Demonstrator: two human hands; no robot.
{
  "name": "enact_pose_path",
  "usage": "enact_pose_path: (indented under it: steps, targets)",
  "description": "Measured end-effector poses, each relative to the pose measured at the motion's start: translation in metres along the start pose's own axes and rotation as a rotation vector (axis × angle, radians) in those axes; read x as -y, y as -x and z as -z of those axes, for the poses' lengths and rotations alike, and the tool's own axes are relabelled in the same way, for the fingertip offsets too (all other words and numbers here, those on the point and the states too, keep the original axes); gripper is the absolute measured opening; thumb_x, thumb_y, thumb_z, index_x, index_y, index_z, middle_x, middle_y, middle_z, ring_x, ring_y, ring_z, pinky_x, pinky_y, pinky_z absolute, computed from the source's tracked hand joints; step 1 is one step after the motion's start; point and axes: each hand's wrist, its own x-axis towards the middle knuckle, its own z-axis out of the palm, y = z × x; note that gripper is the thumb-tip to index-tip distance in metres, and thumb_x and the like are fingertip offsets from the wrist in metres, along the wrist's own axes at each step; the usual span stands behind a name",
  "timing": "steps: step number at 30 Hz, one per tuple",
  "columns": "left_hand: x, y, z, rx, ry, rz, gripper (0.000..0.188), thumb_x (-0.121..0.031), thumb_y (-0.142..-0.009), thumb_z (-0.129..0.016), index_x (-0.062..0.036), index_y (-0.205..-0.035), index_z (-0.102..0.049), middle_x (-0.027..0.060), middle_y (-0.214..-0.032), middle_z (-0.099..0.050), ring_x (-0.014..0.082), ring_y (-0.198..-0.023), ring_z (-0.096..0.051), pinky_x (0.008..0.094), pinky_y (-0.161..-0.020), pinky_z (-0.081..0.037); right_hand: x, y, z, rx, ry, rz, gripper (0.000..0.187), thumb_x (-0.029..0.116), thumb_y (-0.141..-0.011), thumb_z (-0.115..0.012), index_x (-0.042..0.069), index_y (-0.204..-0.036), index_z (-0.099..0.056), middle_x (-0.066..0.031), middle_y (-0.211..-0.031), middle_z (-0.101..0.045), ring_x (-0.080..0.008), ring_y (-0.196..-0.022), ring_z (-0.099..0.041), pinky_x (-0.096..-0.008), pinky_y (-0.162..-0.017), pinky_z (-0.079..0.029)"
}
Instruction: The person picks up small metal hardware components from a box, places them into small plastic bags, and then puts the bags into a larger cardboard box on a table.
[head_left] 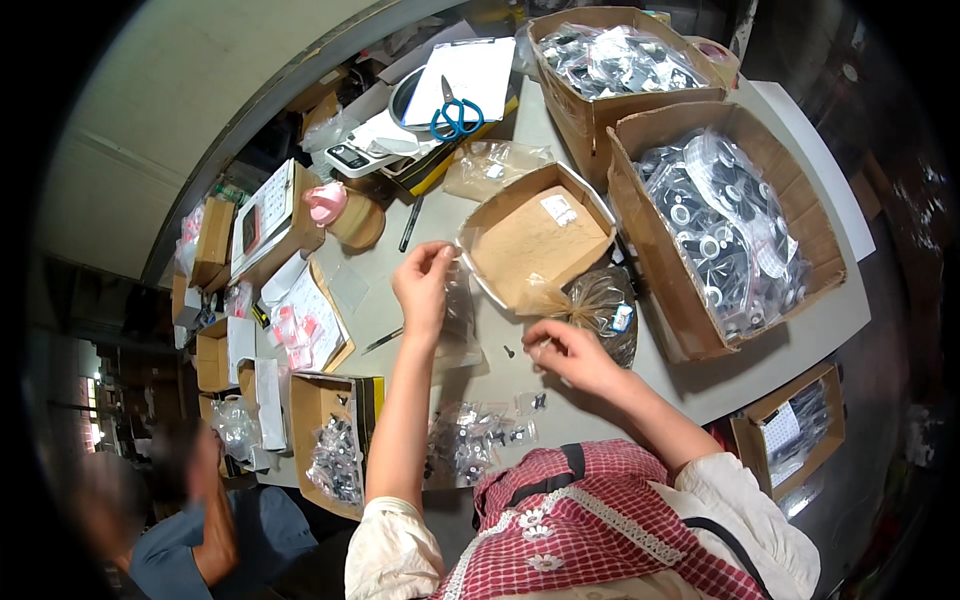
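My left hand (422, 290) is closed in a pinch at the top edge of a clear plastic bag (461, 325), which hangs beside my wrist. My right hand (572, 357) is to the right, its fingertips drawn together; whatever may be between them is too small to make out. On the table between the hands lies a small dark screw (510, 352). Just beyond my right hand sits a knotted bag of dark small parts (607, 310). Against its far side stands a shallow open cardboard box (530, 240) with a white label inside. Several small filled bags (475, 440) lie near my body.
Two large cartons (680, 345) (590, 130) of bagged parts stand at the right and back. Blue-handled scissors (456, 118) rest on a clipboard. A pink-lidded cup (357, 220), a pen (410, 224) and a box of small bags (315, 400) are left. Another person (230, 535) sits lower left.
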Motion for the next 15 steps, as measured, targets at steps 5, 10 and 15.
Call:
enact_pose_path:
  steps: [5,10,15]
  targets:
    - [-0.034,0.085,-0.012,0.074,0.385,0.141,0.014,-0.012,-0.097,-0.066,0.0011,-0.101,-0.064,0.0126,-0.096,-0.072,0.015,-0.081,-0.067,0.0299,-0.071,-0.058,0.037,-0.014,-0.004,0.012,-0.232,0.153,0.053,0.018,-0.094,-0.074,-0.003,-0.136,-0.048,-0.0128,-0.119,-0.062,-0.0113,-0.083,-0.065,-0.0264,-0.072,-0.056]
    - [-0.036,0.139,-0.001,0.073,0.453,0.188,0.013,-0.009,-0.095,-0.066,0.0006,-0.103,-0.062,0.0133,-0.098,-0.072,0.017,-0.086,-0.069,0.0309,-0.073,-0.058,0.049,-0.012,-0.011,0.08,-0.415,0.148,0.016,0.004,-0.094,-0.069,-0.001,-0.109,-0.063,-0.0039,-0.092,-0.065,-0.0113,-0.076,-0.066,-0.0267,-0.064,-0.058]
    - [-0.046,0.167,0.015,0.108,0.319,0.153,0.019,-0.007,-0.092,-0.071,0.0003,-0.108,-0.064,0.0088,-0.099,-0.071,0.0121,-0.086,-0.066,0.0288,-0.072,-0.056,0.049,0.003,-0.026,0.195,-0.275,0.058,0.016,0.008,-0.094,-0.07,-0.002,-0.107,-0.067,-0.0064,-0.09,-0.07,-0.0134,-0.076,-0.068,-0.0291,-0.066,-0.059]
